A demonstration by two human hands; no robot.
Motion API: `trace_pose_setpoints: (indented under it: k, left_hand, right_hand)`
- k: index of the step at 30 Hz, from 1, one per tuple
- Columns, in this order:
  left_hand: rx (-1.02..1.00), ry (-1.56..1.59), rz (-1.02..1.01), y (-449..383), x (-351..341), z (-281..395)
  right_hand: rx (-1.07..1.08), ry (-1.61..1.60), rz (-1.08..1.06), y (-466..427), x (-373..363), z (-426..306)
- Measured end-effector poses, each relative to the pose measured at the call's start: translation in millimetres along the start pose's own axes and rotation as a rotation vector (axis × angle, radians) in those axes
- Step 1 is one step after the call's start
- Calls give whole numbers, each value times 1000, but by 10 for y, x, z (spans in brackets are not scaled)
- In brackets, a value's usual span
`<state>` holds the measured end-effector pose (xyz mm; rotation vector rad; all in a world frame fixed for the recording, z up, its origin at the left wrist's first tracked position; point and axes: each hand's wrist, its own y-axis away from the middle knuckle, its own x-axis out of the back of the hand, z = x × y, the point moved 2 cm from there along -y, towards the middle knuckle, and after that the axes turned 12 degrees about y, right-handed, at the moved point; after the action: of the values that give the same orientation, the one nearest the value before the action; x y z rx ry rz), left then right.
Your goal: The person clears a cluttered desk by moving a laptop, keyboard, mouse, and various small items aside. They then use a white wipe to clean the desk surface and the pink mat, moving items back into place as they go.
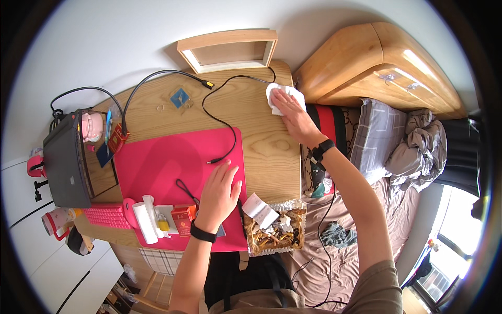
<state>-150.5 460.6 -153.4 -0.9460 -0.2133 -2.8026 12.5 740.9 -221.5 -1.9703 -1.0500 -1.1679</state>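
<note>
My right hand [292,114] presses a white cloth or tissue [279,92] flat on the wooden desk [270,157], at its far right corner. Over the pink desk mat [157,157], my left hand [219,196] is spread with nothing in it. The plug end of a black cable [219,159] lies just beyond its fingertips. Left of that hand are a red box [182,219], a yellow padlock [163,225] and white rolls [144,223]. A clear plastic tray [300,239] of cigarette butts, with a paper slip [260,210] on it, sits at the near right edge.
A wooden frame [227,35] leans on the wall at the back. To the left stand a laptop [66,161] and a pink keyboard [106,216]. A blue packet [179,98] and another black cable [168,72] lie towards the back. The bed [380,208] adjoins the desk's right side.
</note>
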Motion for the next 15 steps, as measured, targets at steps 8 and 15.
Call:
trace_pose_setpoints:
  k: [8, 15]
  left_hand:
    - [7, -26, 66, -80, 18, -20]
    - [131, 7, 232, -204, 87, -97]
  right_hand:
    - [84, -6, -102, 386, -29, -454]
    - [180, -198, -265, 834, -50, -901]
